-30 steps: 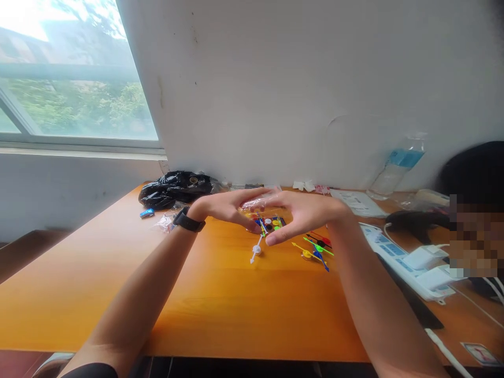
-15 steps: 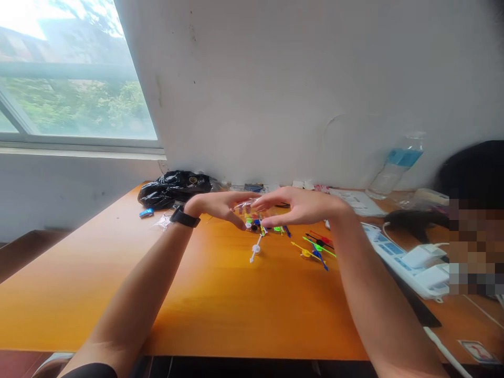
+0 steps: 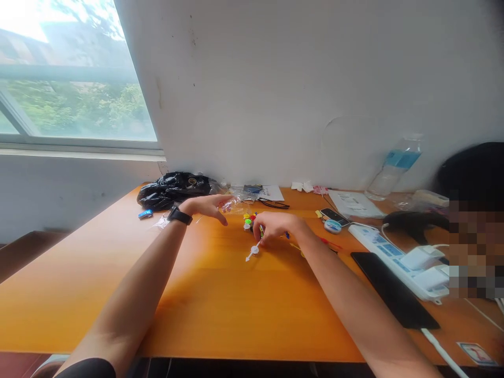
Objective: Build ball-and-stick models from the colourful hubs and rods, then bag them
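Just below the frame's centre, we see a white arrow [image 3: 254, 251] on the table [image 3: 236, 315], its long axis running lower left to upper right, its upper end at the fingertips of the nearer right hand [image 3: 272, 226]. Those fingers curl downward; whether they grip, we cannot tell. Coloured pieces [image 3: 247, 223] lie just beyond. Left of centre, well apart, the left hand [image 3: 208, 206] spreads its thumb, clear plastic [image 3: 239, 205] at its fingers, hold uncertain. Farther left, a black bag [image 3: 173, 191] hides any contents.
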`<action>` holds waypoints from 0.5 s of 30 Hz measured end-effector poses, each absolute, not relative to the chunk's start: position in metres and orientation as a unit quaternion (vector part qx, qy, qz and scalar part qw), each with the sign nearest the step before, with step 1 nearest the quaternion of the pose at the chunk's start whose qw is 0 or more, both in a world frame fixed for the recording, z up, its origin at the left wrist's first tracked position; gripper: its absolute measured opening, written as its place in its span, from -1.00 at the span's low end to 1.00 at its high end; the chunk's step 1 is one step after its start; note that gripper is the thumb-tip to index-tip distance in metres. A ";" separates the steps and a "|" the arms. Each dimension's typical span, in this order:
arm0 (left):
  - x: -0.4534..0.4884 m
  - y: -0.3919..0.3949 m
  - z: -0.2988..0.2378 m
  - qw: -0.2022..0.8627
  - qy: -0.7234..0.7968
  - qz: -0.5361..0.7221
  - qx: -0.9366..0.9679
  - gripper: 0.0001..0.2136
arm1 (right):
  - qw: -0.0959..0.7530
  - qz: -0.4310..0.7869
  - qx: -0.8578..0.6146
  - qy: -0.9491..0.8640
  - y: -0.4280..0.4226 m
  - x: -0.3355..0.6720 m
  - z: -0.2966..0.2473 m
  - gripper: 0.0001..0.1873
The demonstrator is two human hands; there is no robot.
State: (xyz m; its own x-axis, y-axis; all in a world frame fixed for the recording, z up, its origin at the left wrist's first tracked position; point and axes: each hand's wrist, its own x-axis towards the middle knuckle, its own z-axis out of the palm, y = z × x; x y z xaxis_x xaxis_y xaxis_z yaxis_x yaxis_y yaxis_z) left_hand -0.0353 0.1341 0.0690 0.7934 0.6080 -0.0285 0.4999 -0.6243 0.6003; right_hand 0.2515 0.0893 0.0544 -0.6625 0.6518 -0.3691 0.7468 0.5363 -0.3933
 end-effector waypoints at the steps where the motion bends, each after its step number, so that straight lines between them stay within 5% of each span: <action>1: -0.035 0.135 0.068 0.304 0.307 0.092 0.897 -0.08 | 0.092 -0.268 0.404 0.870 0.091 0.250 0.052 -0.61; 8: -0.036 0.136 0.067 0.290 0.305 0.106 0.901 -0.06 | 0.014 -0.375 0.340 0.862 0.079 0.266 0.090 -0.66; 15: -0.036 0.135 0.069 0.286 0.314 0.129 0.896 0.00 | -0.322 -0.276 0.422 0.801 0.068 0.299 0.131 -0.61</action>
